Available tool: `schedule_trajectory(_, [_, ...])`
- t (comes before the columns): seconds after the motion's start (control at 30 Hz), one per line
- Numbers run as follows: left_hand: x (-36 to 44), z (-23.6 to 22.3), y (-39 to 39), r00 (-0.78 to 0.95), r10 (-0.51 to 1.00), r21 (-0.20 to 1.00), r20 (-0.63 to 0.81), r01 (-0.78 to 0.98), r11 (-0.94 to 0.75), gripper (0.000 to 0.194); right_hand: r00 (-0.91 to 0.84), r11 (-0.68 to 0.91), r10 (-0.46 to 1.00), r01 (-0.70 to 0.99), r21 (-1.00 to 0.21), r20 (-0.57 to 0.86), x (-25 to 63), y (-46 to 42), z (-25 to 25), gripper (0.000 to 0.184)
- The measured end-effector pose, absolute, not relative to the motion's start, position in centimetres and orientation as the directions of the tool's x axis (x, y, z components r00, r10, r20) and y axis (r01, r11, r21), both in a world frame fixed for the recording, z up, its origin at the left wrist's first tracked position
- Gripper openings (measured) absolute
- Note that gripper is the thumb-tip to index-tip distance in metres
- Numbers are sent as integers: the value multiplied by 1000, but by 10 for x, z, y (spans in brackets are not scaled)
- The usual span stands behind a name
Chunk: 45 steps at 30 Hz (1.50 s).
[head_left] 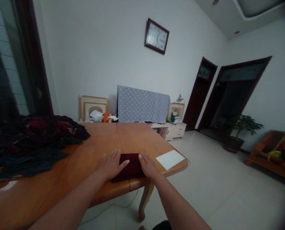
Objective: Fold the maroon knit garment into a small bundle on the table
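Note:
A folded dark red cloth (130, 166) lies flat near the front edge of the wooden table (104, 135). Along its left side rests my left hand (111, 166), fingers stretched out and the thumb reaching over onto the fabric. At the right side, my right hand (147, 164) holds the cloth's edge, thumb at its upper corner; its other fingers are partly hidden. A white sheet (170, 159) lies on the table to the right of this hand.
A heap of dark patterned clothes (39, 134) covers the table's left end. Behind the table, a grey star-patterned cover (143, 103) drapes something on a white cabinet (176, 131). A potted plant (240, 127) and wooden seat (272, 153) are at right.

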<state>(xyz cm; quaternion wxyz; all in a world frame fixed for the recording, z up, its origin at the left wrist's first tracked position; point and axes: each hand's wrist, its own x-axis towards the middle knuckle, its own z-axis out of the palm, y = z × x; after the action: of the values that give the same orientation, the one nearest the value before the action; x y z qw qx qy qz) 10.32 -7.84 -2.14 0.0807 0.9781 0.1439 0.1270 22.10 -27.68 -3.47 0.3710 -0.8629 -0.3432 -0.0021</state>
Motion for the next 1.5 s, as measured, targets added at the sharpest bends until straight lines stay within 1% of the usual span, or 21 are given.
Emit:
schedule_trajectory(0.07, [104,-15,-82,920,308,179,240,270,-946,90,792,-472,515,581,-663,327,220,-288,-36,63])
schedule_trajectory(0.17, [109,-9,-89,916,298,159,267,263,-952,87,834,-455,393,543,-706,388,217,-300,-38,63])
schedule_trajectory(0.23, [113,-7,-97,922,260,142,287,228,-963,83,848,-443,320,527,-725,422,215,-304,-40,63])
schedule_trajectory(0.3, [114,-7,-104,931,217,122,294,189,-974,80,849,-437,281,528,-729,447,214,-307,-43,62])
schedule_trajectory(0.47, [111,-14,-112,947,184,86,262,167,-982,79,833,-402,309,551,-731,458,210,-312,-47,59])
schedule_trajectory(0.67, [111,-28,-106,941,158,70,298,143,-987,78,824,-413,336,564,-715,456,203,-316,-48,61])
schedule_trajectory(0.87, [109,-33,-108,929,170,83,329,151,-985,76,780,-383,368,623,-683,506,198,-318,-54,58])
schedule_trajectory(1.1, [110,-35,-108,925,178,99,335,153,-983,79,773,-428,392,634,-644,500,197,-315,-56,58])
schedule_trajectory(1.27, [109,-35,-109,919,178,93,352,155,-984,79,750,-416,423,659,-626,508,196,-317,-56,58])
schedule_trajectory(1.37, [106,-33,-112,924,184,115,336,154,-981,77,758,-404,428,647,-646,492,197,-318,-56,59])
schedule_trajectory(1.5, [103,-32,-115,926,200,159,319,155,-975,77,812,-390,385,574,-720,439,203,-319,-57,60])
